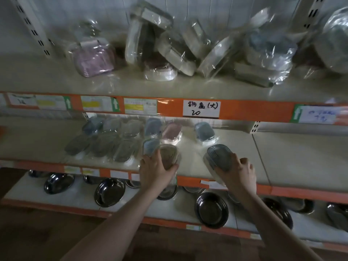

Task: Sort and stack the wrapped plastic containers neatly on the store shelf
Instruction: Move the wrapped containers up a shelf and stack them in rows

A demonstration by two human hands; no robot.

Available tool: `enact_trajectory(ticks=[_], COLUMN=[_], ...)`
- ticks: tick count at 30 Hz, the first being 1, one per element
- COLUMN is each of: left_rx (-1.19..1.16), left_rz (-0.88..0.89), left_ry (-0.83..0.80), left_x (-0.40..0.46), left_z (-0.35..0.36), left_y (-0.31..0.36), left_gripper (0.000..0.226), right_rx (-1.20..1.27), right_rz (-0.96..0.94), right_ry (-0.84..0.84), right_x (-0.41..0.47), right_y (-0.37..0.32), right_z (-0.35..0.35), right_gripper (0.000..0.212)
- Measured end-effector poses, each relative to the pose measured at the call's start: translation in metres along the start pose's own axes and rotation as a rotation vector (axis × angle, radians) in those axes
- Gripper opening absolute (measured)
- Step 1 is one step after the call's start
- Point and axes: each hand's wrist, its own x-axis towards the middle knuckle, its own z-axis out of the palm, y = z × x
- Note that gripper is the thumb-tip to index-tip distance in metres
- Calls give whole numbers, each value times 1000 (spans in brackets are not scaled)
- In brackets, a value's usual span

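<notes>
Two hands, two tubs on the middle shelf (235, 147): left hand (153, 171) has fingers curled round one beige tub (168, 154), a blue tub (150, 146) just beyond its fingertips, right hand (240, 171) clamped on one grey tub (219, 157).

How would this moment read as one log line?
left hand: grips beige container | right hand: grips grey container | place: middle shelf front
</notes>
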Motion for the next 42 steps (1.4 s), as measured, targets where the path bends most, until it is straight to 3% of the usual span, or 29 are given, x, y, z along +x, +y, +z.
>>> enact_trajectory(ticks=[9,20,27,34,42], left_rx=[12,90,122,109,85], left_rz=[-24,-19,-55,-23,79], left_ry=[-66,-20,2,-113,-42], left_x=[63,102,130,125,87], left_z=[77,132,145,146,97], left_y=[-5,14,25,23,6], left_gripper=[86,84,83,104,73], right_rx=[-5,-68,-21,-69,-36], right_rz=[95,100,58,34,15], right_ry=[-15,-30,-87,-109,-89], right_x=[64,96,114,113,78], right_y=[10,13,12,14,7], right_z=[81,131,132,122,82], right_gripper=[74,78,55,49,46])
